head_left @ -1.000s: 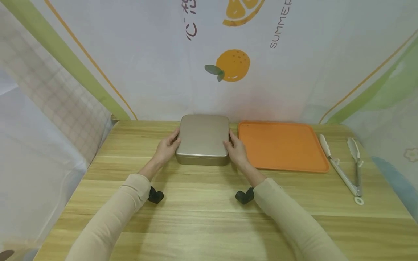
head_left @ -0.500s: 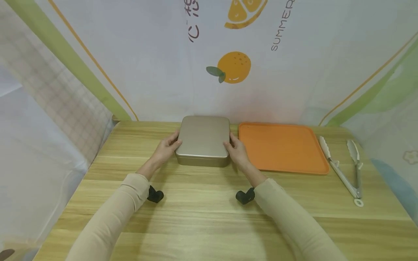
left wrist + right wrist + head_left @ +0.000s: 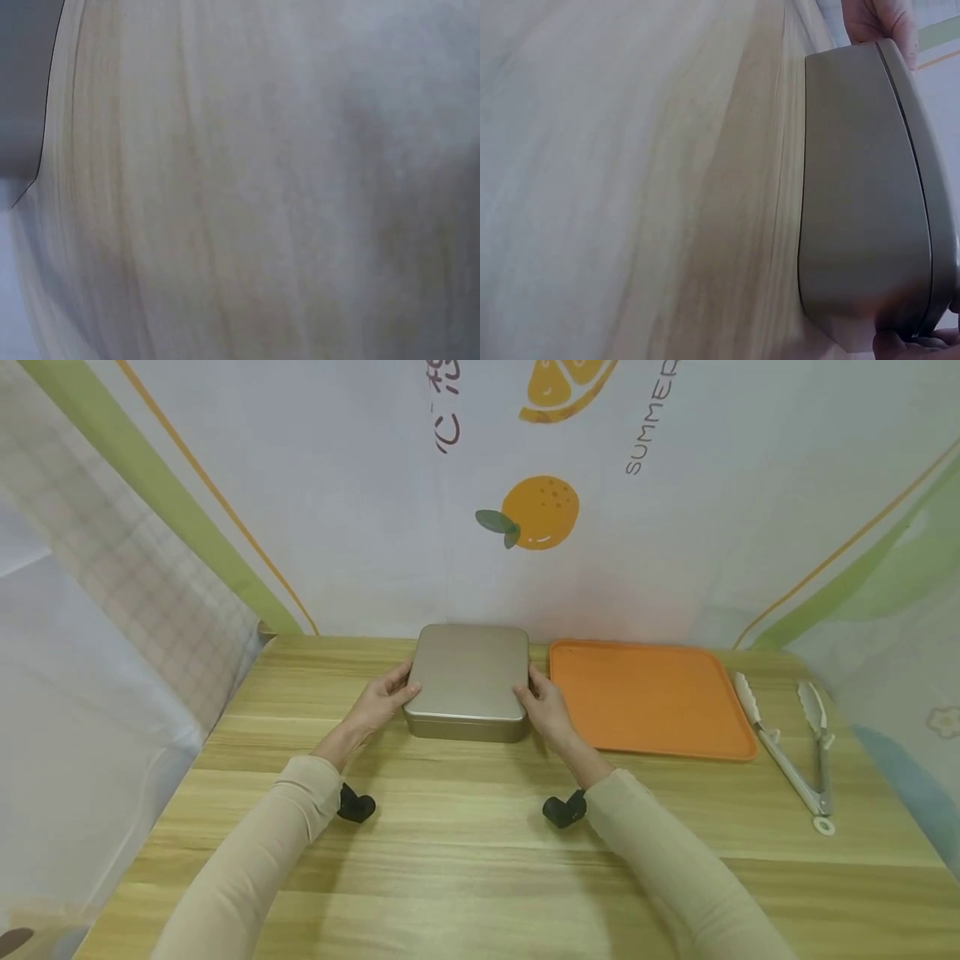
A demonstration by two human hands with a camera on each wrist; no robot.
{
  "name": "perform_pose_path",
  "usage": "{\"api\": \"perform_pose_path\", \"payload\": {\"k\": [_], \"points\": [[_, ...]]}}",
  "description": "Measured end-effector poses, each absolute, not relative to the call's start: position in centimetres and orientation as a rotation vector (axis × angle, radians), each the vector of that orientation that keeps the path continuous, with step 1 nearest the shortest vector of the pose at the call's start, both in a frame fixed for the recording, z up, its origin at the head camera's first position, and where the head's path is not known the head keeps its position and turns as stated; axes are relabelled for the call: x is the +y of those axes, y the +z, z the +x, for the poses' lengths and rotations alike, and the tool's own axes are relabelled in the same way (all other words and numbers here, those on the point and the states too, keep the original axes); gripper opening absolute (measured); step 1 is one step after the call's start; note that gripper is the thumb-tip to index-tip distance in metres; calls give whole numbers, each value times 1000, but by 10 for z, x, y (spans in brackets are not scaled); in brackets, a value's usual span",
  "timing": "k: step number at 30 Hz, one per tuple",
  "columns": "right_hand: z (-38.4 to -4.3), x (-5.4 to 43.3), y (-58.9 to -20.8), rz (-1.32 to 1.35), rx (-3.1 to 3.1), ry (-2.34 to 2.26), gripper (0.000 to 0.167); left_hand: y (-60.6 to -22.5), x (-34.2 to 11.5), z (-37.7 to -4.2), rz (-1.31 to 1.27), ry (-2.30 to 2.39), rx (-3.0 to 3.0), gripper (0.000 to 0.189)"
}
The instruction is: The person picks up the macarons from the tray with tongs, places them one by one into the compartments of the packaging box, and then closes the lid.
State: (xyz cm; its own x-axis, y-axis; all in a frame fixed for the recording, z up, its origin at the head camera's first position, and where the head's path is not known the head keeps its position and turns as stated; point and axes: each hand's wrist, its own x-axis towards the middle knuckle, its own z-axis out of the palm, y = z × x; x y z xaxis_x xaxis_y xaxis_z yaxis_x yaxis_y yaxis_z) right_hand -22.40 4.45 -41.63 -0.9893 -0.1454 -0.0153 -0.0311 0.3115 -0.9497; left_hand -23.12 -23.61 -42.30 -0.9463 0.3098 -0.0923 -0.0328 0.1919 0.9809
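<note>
A closed metal tin (image 3: pixel 471 670), champagne-coloured and rectangular with rounded corners, sits on the wooden table near its back edge. My left hand (image 3: pixel 381 700) grips its left side, the thumb at the lid's edge. On the opposite side my right hand (image 3: pixel 546 703) holds it likewise, thumb over the lid's edge. In the right wrist view the tin (image 3: pixel 862 187) shows a thin seam between lid and body, with the base against the table. Only a corner of the tin (image 3: pixel 22 90) appears in the left wrist view. The far fingers of both hands are partly hidden.
An orange tray (image 3: pixel 652 697) lies just right of the tin, beside my right hand. Metal tongs (image 3: pixel 795 768) with pale scalloped tips lie spread open at the table's right. A fruit-printed white cloth (image 3: pixel 375 527) hangs behind the wooden table (image 3: pixel 465 852).
</note>
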Motion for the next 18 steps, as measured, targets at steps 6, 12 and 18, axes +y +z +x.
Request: {"api": "perform_pose_path", "payload": {"k": [6, 12, 18], "points": [[-229, 53, -427, -220, 2391, -1812, 65, -423, -234, -232, 255, 1812, 2240, 67], [-226, 62, -425, -210, 2301, -1787, 71, -423, -232, -231, 236, 1768, 2310, 65], [-222, 64, -420, -259, 2226, -1761, 71, -425, -235, -228, 206, 1754, 2313, 64]]}}
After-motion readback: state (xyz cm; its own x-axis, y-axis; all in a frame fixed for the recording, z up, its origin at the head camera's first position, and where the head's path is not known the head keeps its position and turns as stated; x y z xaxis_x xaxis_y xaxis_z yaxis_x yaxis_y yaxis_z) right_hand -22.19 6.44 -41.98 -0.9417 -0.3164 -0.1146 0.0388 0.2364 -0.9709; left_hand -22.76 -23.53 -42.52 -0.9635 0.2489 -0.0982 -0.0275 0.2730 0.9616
